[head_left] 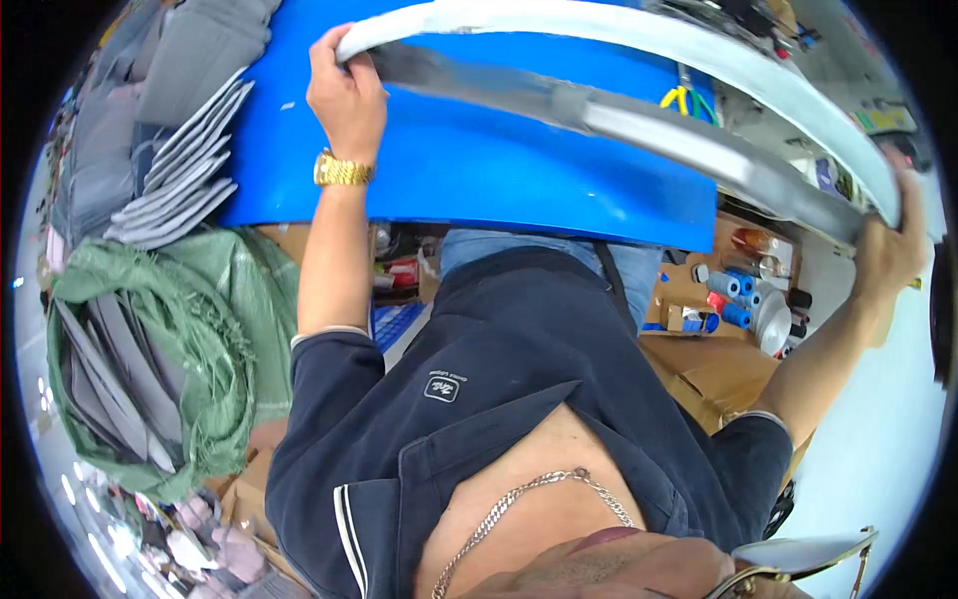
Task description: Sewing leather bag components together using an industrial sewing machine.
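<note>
A long strip, white along its upper band (599, 22) and grey along its lower band (479, 85), stretches in an arc above the blue table. Whether the two bands are one folded piece or two, I cannot tell; the grey one is blurred. My left hand (345, 105), with a gold watch at the wrist, pinches the left end where both bands meet. At the far right, my right hand (891, 245) grips the other end, its fingers partly blurred. Thread snips (689, 98) with yellow and green handles lie beyond the grey band, partly covered by it.
The blue tabletop (479, 175) ends just before my waist. Stacked grey fabric pieces (185, 165) rise on the left, above a green woven sack (215, 349) holding more grey pieces. Blue thread spools (736, 290) and cardboard boxes (709, 374) sit low at right.
</note>
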